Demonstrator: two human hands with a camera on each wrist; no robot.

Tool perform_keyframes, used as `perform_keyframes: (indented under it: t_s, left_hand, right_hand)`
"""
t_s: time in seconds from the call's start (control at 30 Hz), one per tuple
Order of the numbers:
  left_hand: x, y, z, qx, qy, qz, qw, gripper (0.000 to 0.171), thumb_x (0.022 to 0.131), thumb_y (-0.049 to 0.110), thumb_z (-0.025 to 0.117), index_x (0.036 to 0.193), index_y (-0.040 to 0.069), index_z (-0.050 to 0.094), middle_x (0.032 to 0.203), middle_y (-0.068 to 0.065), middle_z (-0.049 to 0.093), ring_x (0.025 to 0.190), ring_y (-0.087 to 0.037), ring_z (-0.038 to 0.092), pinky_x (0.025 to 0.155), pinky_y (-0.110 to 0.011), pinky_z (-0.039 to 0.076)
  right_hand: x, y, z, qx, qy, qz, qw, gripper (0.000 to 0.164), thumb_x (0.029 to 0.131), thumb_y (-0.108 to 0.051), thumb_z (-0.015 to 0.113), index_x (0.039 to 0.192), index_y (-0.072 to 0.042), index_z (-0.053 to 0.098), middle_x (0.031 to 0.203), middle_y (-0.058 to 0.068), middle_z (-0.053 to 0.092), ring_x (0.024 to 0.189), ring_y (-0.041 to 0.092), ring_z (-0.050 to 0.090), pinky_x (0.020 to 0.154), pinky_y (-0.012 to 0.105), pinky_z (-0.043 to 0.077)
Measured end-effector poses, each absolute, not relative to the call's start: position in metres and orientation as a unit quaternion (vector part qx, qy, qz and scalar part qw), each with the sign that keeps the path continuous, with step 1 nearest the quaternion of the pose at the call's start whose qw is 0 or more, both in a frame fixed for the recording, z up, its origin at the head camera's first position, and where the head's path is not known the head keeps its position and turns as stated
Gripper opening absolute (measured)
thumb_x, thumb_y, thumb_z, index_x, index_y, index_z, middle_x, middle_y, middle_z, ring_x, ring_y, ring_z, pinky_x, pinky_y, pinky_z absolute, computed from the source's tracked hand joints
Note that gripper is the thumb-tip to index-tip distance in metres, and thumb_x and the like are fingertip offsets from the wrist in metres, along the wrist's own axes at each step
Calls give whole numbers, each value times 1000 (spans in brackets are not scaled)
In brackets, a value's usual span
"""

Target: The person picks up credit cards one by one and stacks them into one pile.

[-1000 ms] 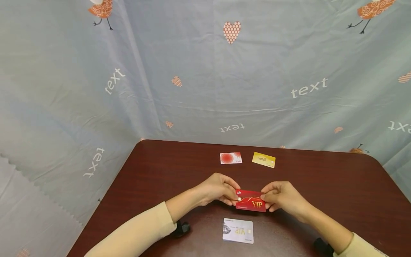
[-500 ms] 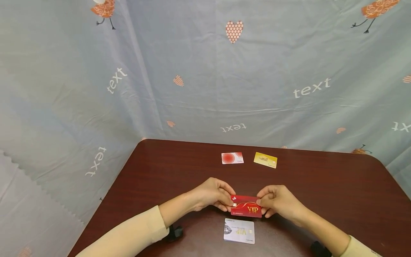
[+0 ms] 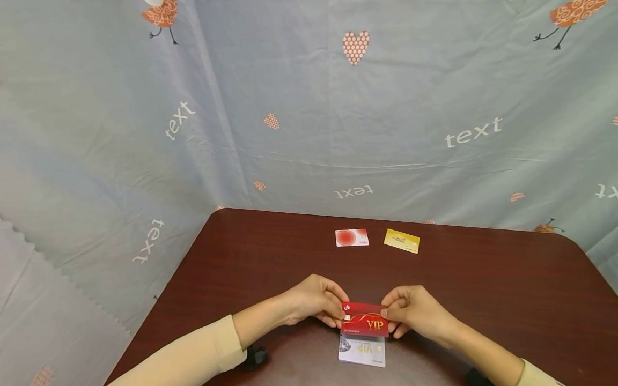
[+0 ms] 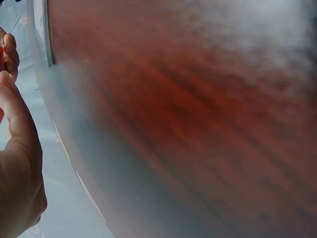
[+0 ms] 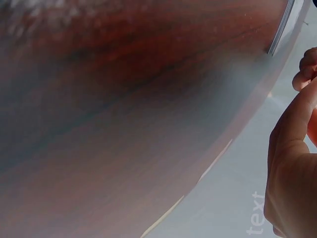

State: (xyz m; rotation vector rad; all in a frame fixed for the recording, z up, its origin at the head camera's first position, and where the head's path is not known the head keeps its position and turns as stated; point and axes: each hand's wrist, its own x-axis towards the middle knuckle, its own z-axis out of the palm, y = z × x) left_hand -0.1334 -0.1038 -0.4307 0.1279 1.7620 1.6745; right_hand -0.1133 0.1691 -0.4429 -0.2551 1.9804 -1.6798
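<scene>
A red VIP card (image 3: 364, 319) is held level between both hands in the head view. My left hand (image 3: 314, 301) pinches its left edge, and my right hand (image 3: 412, 311) pinches the right edge. Just below it in the view lies a silver-white VIP card (image 3: 362, 351), its upper part covered by the red one. It looks thick, like a small stack. Whether the red card touches it, I cannot tell. The left wrist view catches my left hand (image 4: 20, 158) at its border; the right wrist view has my right hand (image 5: 294, 163) likewise. The red card cannot be made out in either.
Towards the back of the dark brown table (image 3: 270, 246) lie a white card with red circles (image 3: 352, 237) and a yellow card (image 3: 402, 240), side by side and apart. A pale blue printed curtain (image 3: 289, 80) hangs behind the table and along its left.
Both hands have brought the red card nearer to me and slightly left, from beyond the silver-white card to over its far part. The two back cards stay put; the head view shifts slightly.
</scene>
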Motion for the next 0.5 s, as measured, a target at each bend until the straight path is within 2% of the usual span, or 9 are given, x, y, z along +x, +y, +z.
perform_keyframes:
  t_s: [0.5]
  left_hand:
    - [-121, -107, -439, 40, 681, 640, 354, 21, 80, -17, 74, 98, -7, 70, 77, -14, 70, 58, -18, 71, 55, -27, 61]
  right_hand:
    - [-102, 165, -448, -113, 724, -617, 288, 18, 97, -3, 71, 105, 10, 62, 78, 13, 70, 65, 20, 70, 58, 33, 63]
